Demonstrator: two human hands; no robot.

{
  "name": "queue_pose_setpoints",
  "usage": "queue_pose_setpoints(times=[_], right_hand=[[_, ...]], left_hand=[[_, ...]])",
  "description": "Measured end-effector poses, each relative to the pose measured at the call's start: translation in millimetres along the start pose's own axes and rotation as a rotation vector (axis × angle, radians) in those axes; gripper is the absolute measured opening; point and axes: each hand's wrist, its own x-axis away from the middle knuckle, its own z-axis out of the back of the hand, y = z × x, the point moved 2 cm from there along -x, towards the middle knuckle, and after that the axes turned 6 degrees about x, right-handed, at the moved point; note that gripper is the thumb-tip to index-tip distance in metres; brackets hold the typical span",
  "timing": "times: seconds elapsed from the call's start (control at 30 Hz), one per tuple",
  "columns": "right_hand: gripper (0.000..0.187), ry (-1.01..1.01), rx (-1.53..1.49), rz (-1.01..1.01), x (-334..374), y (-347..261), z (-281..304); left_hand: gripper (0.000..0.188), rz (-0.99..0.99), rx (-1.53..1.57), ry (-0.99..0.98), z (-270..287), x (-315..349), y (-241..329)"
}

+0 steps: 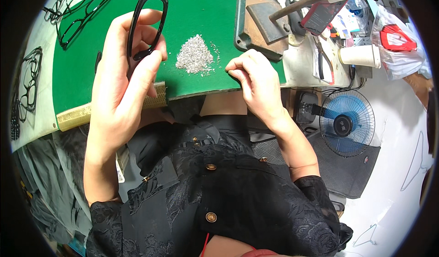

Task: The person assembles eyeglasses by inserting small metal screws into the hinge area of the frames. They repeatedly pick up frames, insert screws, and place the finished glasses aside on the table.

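My left hand (114, 90) is closed on a black eyeglass frame (133, 31), raised over the left part of the green mat (206, 10). One rim stands upright between thumb and fingers, and the rest of the frame runs out past the top edge of the view. A pile of tiny silvery metal pieces (194, 56), perhaps screws or pins, lies on the mat between my hands. Just right of it, over the mat's near edge, my right hand (261, 81) has thumb and forefinger pinched together. Whatever sits in that pinch is too small to make out.
More black eyeglass frames (73, 31) lie at the far left, with a row of others (33, 81) along the left edge. A heavy metal press (265, 24) stands back right, near pliers (319, 58) and a white cup (360, 56). Below right is a fan (345, 124).
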Motion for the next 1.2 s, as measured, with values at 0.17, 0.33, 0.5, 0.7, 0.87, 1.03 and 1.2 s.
queue_pose_setpoints(times=[0.17,0.33,0.5,0.7,0.87,1.03,1.2], right_hand=[[0.011,-0.033,0.075,-0.023,-3.4,-7.6,-0.1],[0.013,-0.038,0.139,-0.013,-6.9,-10.1,-2.6],[0.014,-0.046,0.162,0.091,-2.1,-7.1,-1.5],[0.012,-0.029,-0.012,0.112,4.6,6.6,2.2],[0.013,0.017,-0.08,0.093,-2.6,11.5,1.9],[0.016,0.016,0.041,0.184,-1.5,5.9,-4.8],[0.017,0.033,0.037,0.223,-5.8,4.2,2.3]], left_hand=[[0.045,0.004,0.006,0.006,0.3,1.6,-0.6],[0.045,0.036,-0.01,0.004,-0.2,2.9,3.8],[0.044,0.026,-0.009,0.003,-0.3,4.4,7.1],[0.042,-0.01,0.031,-0.028,-5.6,-2.5,25.4],[0.044,0.064,0.07,-0.053,-26.0,-8.1,53.7],[0.045,0.041,0.077,-0.108,-35.1,-11.1,54.7],[0.045,0.097,0.061,-0.115,-35.4,-10.2,47.6]])
